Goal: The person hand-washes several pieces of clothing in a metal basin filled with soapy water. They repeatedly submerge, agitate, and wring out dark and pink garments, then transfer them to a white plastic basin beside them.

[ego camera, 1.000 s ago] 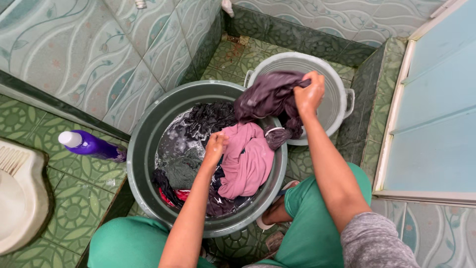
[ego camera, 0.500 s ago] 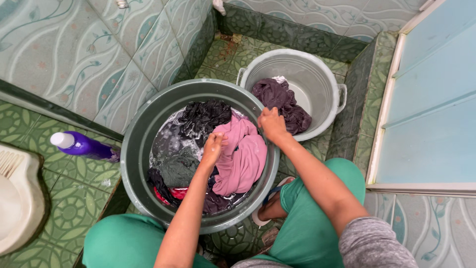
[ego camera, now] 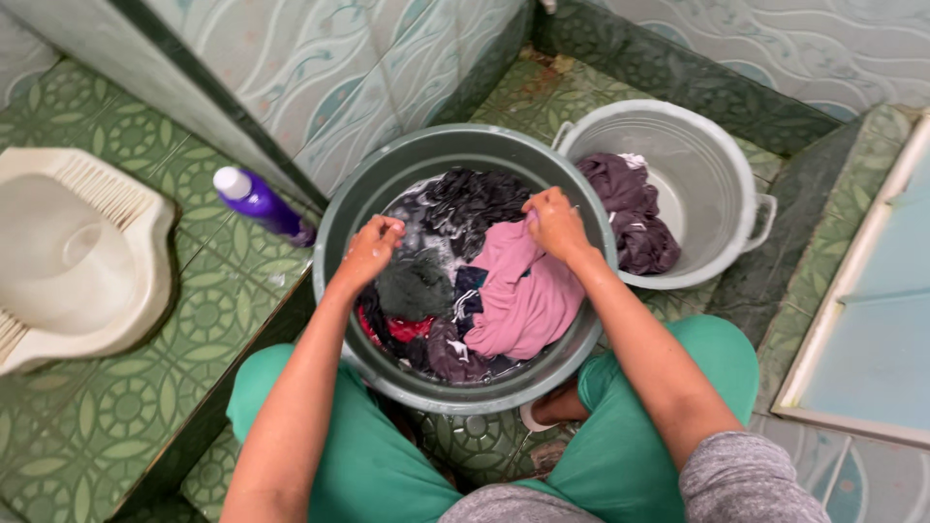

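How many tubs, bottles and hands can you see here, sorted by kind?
Tubs: 2, a dark green tub of wet clothes and a grey tub beside it.
Bottles: 1, a purple bottle with a white cap.
Hands: 2, left hand and right hand.
Total: 5

A pink garment lies crumpled and wet over the right side of the big grey-green tub, its lower part drooping towards the near rim. Its top edge is gathered where it meets the soapy water. Beside it, towards the tub's left, sits a dark green cloth, bunched and half sunk.
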